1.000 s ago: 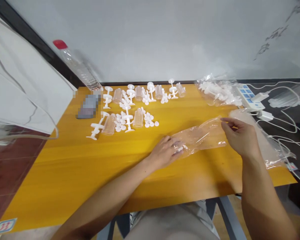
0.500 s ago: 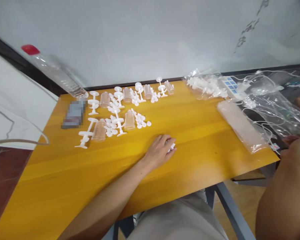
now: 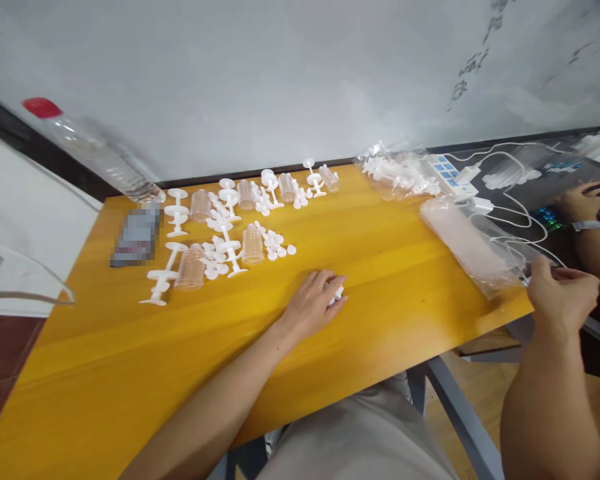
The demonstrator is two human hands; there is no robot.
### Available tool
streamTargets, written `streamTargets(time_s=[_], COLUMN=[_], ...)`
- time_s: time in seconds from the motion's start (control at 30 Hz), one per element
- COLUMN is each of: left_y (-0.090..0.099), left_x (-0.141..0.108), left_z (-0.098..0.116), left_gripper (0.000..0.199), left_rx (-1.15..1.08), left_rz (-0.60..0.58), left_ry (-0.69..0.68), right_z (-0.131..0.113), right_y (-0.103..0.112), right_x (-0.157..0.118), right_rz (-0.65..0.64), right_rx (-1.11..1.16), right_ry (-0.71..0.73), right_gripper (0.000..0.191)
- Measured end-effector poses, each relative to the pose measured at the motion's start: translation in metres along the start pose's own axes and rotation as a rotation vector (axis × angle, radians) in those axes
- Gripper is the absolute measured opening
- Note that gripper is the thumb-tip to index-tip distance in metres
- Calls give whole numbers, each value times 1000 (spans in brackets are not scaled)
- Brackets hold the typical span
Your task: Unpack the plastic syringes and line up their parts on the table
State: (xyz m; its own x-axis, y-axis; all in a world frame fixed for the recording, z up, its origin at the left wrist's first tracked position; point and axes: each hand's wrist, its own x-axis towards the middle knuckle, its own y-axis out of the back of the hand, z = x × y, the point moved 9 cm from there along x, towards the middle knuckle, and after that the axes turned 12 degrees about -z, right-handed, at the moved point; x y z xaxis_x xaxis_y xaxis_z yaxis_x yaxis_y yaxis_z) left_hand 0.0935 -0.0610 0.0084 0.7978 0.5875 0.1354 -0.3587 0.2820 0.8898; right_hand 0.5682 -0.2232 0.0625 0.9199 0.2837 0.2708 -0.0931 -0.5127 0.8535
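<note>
My left hand rests on the yellow table, fingers curled around small white plastic pieces, mostly hidden beneath it. Beyond the table's right edge, my right hand is raised with its fingers curled in; whatever they hold, if anything, is hidden. Next to it lies a clear bag with a pale flat content. Left of my left hand stand two rows of white stems with discs, clear ribbed cylinders and clusters of small white round pieces.
A red-capped bottle and a phone-like blurred object are at the left. A bag of white parts lies at the back beside a power strip with white cables. Another person's hands are at the far right.
My right hand has come further into view, moving up and left. The crumpled clear bag over the cables at right has gone from there. My left hand stays put; the view has turned slightly right.
</note>
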Motion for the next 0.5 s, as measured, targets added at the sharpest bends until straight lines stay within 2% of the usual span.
streamTargets(time_s=[0.07,0.17,0.23,0.33,0.4,0.43,0.5], left_y=[0,2,7,23,35,40,47], left_x=[0,0,-1,-6,-14,-19,-31], left_z=[0,0,0,-5,-11,-14,-18], left_gripper=[37,45,54,58,55,54,53], left_rx=[-12,-34,-49,-96,-134,-147,-161], left_rz=[-19,-67,-90,-78,-63,-62,-75], left_ry=[-6,-4,1,36,86,110,144], right_z=[5,-19,-47,-101,-143,-164,-204], right_y=[7,24,35,49,49,42,18], right_x=[-4,-10,-15,-40,-76,-100,-162], right_rz=[-15,53,101,107,-23,-169,-583], right_rx=[101,80,28,82,212,286,415], right_ry=[-66,54,183,451,691,816,1067], right_gripper=[46,69,66,47,42,41,36])
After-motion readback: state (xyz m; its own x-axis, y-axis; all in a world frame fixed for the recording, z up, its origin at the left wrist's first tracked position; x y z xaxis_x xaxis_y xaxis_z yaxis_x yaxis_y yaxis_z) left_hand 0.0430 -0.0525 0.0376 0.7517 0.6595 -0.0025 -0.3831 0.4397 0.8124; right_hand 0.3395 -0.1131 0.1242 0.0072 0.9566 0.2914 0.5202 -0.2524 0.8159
